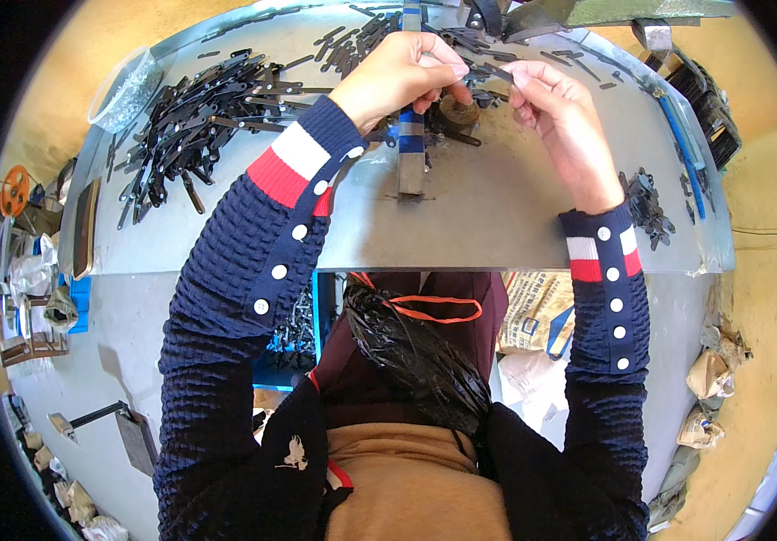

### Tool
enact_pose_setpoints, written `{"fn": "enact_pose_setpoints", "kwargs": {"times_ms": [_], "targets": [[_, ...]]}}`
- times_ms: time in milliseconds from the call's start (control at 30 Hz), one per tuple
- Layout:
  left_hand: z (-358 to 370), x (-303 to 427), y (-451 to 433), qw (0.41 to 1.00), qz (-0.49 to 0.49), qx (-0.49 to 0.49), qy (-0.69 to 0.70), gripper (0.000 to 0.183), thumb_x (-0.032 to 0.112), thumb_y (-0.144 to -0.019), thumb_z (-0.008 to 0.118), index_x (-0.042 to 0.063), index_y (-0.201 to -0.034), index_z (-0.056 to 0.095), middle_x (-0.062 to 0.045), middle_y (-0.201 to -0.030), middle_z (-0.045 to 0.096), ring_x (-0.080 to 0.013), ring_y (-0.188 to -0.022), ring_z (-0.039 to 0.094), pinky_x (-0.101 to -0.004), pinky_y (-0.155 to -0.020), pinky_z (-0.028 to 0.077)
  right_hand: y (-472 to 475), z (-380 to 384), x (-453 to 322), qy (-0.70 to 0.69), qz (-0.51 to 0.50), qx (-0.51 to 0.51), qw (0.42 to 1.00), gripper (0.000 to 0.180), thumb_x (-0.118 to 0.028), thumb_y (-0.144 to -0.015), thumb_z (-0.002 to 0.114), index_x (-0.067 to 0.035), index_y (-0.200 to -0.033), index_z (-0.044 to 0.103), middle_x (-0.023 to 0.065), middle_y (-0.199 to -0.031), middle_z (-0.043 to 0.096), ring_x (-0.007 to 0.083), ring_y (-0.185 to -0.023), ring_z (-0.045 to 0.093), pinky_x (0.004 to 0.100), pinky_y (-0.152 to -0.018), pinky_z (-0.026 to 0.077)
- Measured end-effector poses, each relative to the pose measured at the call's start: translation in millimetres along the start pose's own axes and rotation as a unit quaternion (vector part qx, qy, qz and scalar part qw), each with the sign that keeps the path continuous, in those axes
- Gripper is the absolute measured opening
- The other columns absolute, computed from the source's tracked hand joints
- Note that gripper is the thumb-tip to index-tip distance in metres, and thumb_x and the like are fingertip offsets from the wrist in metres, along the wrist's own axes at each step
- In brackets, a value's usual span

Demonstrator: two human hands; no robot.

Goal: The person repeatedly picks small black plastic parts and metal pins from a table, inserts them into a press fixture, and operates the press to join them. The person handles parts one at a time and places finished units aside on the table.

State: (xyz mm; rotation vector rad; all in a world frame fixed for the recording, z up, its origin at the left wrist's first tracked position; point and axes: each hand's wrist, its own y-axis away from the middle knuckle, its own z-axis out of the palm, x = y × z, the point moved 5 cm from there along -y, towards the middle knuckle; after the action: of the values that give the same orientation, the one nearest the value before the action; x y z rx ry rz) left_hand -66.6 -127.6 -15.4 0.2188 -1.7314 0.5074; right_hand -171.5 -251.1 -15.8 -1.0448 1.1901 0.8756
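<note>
My right hand [557, 111] pinches a small flat dark strip [499, 72] between thumb and fingers above the table. To its left, my left hand [405, 78] has its thumb and fingertips drawn together near the strip's end. Whether a tiny part sits in that pinch is too small to tell. Beneath my left hand runs a narrow bar wrapped in blue tape [411, 145], partly hidden by the hand. A round brownish piece [459, 113] is beside the bar, just below my left fingertips. Several black flat links [355, 47] lie behind my left hand.
A large heap of black links [192, 128] spreads at left, near a clear plastic tub [128, 95] of small shiny parts. Small black pieces [649, 206] and a blue rod [682, 155] lie at right. Below the table edge are a blue bin [287, 375] and a printed sack [534, 311].
</note>
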Motion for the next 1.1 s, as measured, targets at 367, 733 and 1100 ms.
{"fn": "enact_pose_setpoints", "kwargs": {"times_ms": [367,733,1100], "targets": [[-4.2,-2.1,-1.7,0.999,-0.046,0.013,-0.019,0.010,0.014,-0.077,0.053,0.004,-0.080,0.055,-0.007,-0.068,0.060,-0.0015,-0.045,0.038,-0.0142,-0.037,0.032,-12.3,6.1,8.2,0.001,0.022,-0.018,1.000,0.019,-0.013,-0.079,0.051,-0.001,-0.093,0.055,-0.0033,-0.065,0.046,0.0041,-0.058,0.041,0.0163,-0.052,0.032],[-13.2,3.8,2.9,0.991,-0.058,0.063,-0.106,0.017,0.020,-0.075,0.058,0.004,-0.075,0.052,-0.004,-0.057,0.056,-0.0012,-0.035,0.037,-0.0152,-0.030,0.026,-13.8,5.5,8.7,0.017,0.014,-0.018,1.000,0.016,-0.011,-0.080,0.050,-0.002,-0.091,0.055,-0.0039,-0.064,0.045,0.0033,-0.057,0.040,0.0161,-0.050,0.030],[-26.0,-1.0,4.4,0.985,-0.092,0.056,-0.136,0.020,0.024,-0.075,0.060,0.005,-0.075,0.053,0.000,-0.057,0.054,-0.0013,-0.035,0.037,-0.0143,-0.032,0.027,-12.0,11.3,8.7,0.078,-0.009,-0.029,0.997,0.013,-0.009,-0.077,0.049,-0.003,-0.086,0.055,-0.0046,-0.061,0.044,0.0026,-0.053,0.036,0.0158,-0.048,0.028]]}}
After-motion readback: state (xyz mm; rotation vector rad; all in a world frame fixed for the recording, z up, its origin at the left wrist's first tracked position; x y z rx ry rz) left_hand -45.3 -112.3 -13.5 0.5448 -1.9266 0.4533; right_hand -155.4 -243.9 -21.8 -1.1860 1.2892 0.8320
